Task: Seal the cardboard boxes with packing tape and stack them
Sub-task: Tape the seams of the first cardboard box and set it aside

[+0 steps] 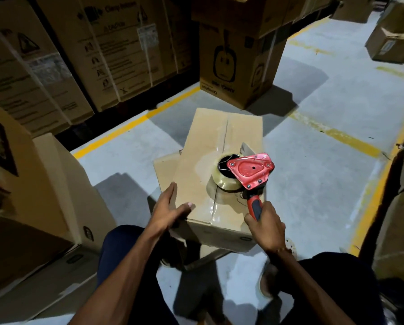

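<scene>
A plain cardboard box [203, 146] lies in front of me on top of another box [164, 167], whose corner sticks out at the left. Clear tape runs along the top box's centre seam. My right hand [266, 227] grips the handle of a red tape dispenser [251, 170], which rests on the box top over the seam with its roll of clear tape [222, 181] against the cardboard. My left hand [169, 208] rests flat with straight fingers on the near left edge of the top box.
A tall printed carton [233, 64] stands upright just beyond the box. A row of large strapped cartons [83, 55] lines the left side, with more cartons [43, 184] close at my left and right [400, 207]. Yellow floor lines [332, 132] mark the grey concrete.
</scene>
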`<state>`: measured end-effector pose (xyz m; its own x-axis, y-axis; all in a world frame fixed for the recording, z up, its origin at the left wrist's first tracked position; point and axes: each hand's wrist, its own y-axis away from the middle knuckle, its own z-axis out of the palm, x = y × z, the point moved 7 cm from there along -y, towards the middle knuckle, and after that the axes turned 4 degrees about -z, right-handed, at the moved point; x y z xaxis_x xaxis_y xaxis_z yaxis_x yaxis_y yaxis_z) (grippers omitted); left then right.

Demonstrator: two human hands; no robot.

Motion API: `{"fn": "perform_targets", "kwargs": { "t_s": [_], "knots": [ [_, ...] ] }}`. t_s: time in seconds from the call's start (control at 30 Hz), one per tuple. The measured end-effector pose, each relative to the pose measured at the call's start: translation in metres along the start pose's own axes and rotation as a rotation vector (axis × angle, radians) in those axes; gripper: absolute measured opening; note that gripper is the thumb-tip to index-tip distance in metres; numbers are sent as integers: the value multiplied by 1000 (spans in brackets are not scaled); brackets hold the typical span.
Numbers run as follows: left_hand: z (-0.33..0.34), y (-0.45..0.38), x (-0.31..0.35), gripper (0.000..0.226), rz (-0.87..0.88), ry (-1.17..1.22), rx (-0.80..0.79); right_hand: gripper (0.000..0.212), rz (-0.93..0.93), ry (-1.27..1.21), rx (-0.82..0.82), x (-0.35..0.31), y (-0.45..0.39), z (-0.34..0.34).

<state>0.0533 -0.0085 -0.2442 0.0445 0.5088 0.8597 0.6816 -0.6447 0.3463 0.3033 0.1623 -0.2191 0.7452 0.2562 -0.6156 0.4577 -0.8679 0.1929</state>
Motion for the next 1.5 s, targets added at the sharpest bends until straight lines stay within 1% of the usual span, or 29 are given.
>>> {"fn": "perform_targets", "kwargs": {
  "t_s": [0.13, 0.23, 0.33, 0.43, 0.47, 0.5, 0.57, 0.6, 0.63, 0.7, 0.77, 0.87, 0.97, 1.03, 1.1, 1.13, 1.17, 1.2, 1.23, 1.27, 1.3, 1.33, 1.37, 1.43, 1.5],
  "knots": [
    [-14, -35, 16, 89, 95, -202, 33, 33, 65, -96, 14, -2, 17, 6],
    [-19, -48, 17, 93, 80, -282, 20, 34, 38, -149, 15, -5, 20, 11],
    [-17, -52, 7, 94, 58, -320, 6, 38, 8, -127, 13, -8, 14, 6],
    [-12, -49, 4, 95, 52, -341, 38, 40, 38, -49, -66, -9, 0, 0],
    [-11, -47, 5, 94, 48, -342, 52, 41, 71, -92, -122, -11, -6, 1],
    [-10, -44, 6, 93, 40, -345, 63, 42, 117, -227, -204, -13, -10, 5],
    [-10, -39, 6, 83, 29, -357, 82, 37, 227, -596, -399, -23, -14, 16],
    [-10, -37, 5, 78, 28, -369, 91, 35, 273, -696, -457, -27, -16, 18],
    [-11, -34, 4, 74, 26, -382, 99, 33, 289, -704, -480, -28, -19, 19],
    [-12, -29, 4, 70, 18, -396, 111, 28, 263, -639, -450, -28, -24, 16],
    [-12, -23, 4, 69, 8, -399, 126, 19, 233, -565, -387, -27, -27, 14],
    [-13, -18, 3, 68, -55, -334, 145, 14, 188, -476, -293, -28, -26, 8],
    [-16, -19, 11, 64, -87, -376, 174, 12, 152, -523, -327, -39, -14, 3],
    [-19, -21, 28, 50, -23, -378, 243, 14, 135, -585, -374, -51, -2, 2],
    [-20, -22, 44, 31, 74, -235, 298, 19, 133, -657, -434, -65, 9, 2],
    [-21, -22, 50, 26, 70, -96, 295, 20, 138, -708, -473, -72, 14, 2],
    [-20, -22, 52, 21, 8, 94, 257, 20, 143, -768, -517, -80, 18, 2],
    [-17, -21, 53, 18, -68, 305, 185, 19, 149, -834, -563, -87, 22, 3],
    [-9, -21, 54, 22, -139, 499, 82, 19, 158, -899, -613, -94, 26, 4],
    [-2, -20, 58, 37, -190, 661, -18, 19, 169, -962, -662, -100, 30, 5],
    [3, -17, 63, 52, -224, 744, -96, 19, 179, -1017, -713, -107, 34, 6],
    [6, -16, 67, 63, -239, 766, -147, 19, 183, -1057, -764, -113, 38, 7],
    [9, -12, 73, 66, -242, 758, -185, 20, 178, -1081, -815, -118, 41, 7],
    [15, -8, 79, 59, -245, 738, -232, 22, 157, -1098, -893, -126, 46, 10],
    [16, -7, 83, 49, -257, 742, -211, 23, 141, -1095, -927, -129, 47, 12]
  ]
}}
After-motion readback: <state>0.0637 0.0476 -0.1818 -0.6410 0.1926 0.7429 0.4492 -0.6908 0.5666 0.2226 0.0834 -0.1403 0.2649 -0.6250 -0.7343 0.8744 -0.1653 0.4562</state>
